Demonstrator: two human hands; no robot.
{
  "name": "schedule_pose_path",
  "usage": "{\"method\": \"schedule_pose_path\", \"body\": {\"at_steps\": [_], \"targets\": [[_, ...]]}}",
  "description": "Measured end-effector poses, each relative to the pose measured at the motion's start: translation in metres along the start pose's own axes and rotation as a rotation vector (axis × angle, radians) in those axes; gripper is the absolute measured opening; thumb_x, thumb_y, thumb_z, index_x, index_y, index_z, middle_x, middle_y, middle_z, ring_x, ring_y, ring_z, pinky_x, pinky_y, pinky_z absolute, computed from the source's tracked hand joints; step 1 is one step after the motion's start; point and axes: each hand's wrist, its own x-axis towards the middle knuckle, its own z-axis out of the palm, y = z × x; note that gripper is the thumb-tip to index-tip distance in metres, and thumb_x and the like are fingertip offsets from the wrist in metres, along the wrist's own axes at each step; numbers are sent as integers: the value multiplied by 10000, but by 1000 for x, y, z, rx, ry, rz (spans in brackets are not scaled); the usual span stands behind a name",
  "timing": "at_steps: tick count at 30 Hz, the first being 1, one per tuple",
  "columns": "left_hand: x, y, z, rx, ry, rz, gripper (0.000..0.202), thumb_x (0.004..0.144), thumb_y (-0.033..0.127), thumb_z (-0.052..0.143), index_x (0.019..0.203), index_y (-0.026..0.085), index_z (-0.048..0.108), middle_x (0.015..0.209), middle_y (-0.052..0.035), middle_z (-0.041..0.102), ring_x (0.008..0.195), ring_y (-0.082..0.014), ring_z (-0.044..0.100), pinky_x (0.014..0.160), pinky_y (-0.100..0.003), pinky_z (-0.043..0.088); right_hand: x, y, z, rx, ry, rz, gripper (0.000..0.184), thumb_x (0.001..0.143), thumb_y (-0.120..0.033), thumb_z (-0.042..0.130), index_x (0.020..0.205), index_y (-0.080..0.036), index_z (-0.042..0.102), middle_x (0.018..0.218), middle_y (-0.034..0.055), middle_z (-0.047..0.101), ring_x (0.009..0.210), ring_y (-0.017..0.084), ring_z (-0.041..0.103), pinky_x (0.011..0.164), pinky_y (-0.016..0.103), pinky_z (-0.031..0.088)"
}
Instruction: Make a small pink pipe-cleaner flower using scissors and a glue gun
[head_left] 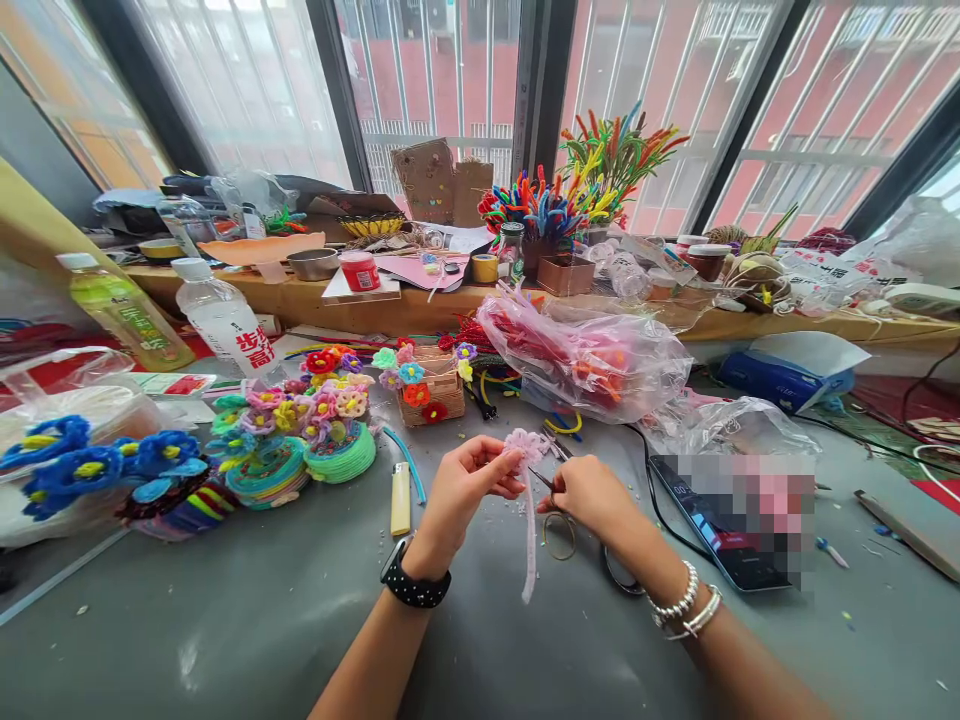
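Observation:
My left hand (465, 490), with a black watch on the wrist, pinches a pale pink pipe-cleaner flower (525, 447) by its head; the fuzzy stem (531, 545) hangs down toward the grey table (247, 620). My right hand (589, 495), with bead bracelets on the wrist, is closed round small scissors (559, 530). Their thin blades point at the flower just below its head, and a gold handle ring shows under the fingers.
Finished pipe-cleaner flower pots (300, 430) and blue flowers (90, 465) stand at left, a yellow lighter (400, 497) lies near my left hand. A plastic bag of red stems (592, 360), a phone (720, 520), bottles (225, 320) and a cluttered shelf (420, 300) ring the work spot.

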Motion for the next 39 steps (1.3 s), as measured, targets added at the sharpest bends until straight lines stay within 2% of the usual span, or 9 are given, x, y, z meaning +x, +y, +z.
{"method": "schedule_pose_path", "body": {"at_steps": [3,6,12,17,21,23,28,36,39], "targets": [[1,0,-1,-54,-8,-46,217,613,290,674,633,133,524,529,24,589,466,-85,576,473,-173,454,7,-4,4,-5,22,4,168,652,-355,635,666,-201,700,667,76,680,635,186,612,464,216,320],[1,0,-2,-109,-9,-79,223,610,296,675,641,134,525,544,19,600,510,-91,595,503,-170,461,8,-7,7,3,48,-9,236,680,-412,599,710,-197,692,692,76,684,656,185,618,486,217,332],[0,2,0,-169,12,2,195,597,262,681,643,134,541,619,18,606,606,-97,576,653,-238,481,5,-10,9,17,186,-29,259,734,-426,540,740,-197,662,726,66,682,711,181,621,551,222,361],[0,1,2,-125,21,6,208,602,263,674,616,136,511,610,15,585,602,-95,548,615,-226,456,4,-10,12,-27,164,-2,230,718,-390,561,766,-192,666,766,88,679,733,206,621,559,236,378],[2,-2,2,-115,68,8,329,584,236,693,857,145,534,676,-4,622,631,-108,567,622,-233,444,6,-8,13,-10,127,-30,202,706,-364,580,754,-189,668,769,80,680,742,200,618,565,232,379],[2,-3,2,-80,62,15,353,601,248,680,912,135,557,743,-32,641,684,-121,573,660,-241,439,8,-5,12,13,99,-41,188,684,-365,604,717,-192,669,722,64,681,702,181,617,535,216,369],[1,-3,3,-3,51,29,236,630,275,652,810,124,625,755,-44,650,702,-133,566,687,-248,427,12,2,10,61,47,-46,189,671,-375,615,642,-196,664,580,32,654,575,141,590,470,195,339],[3,-6,-1,-56,5,14,169,633,245,659,743,134,596,707,-19,634,666,-118,572,682,-253,450,9,3,2,99,22,-29,113,696,-282,605,661,-189,661,556,18,652,566,124,604,493,167,368],[2,-4,0,-66,31,5,171,620,242,668,722,134,583,703,-19,636,649,-118,578,680,-263,463,7,4,-2,85,47,-18,101,705,-273,599,695,-190,656,602,27,664,599,135,615,509,172,376]]}}
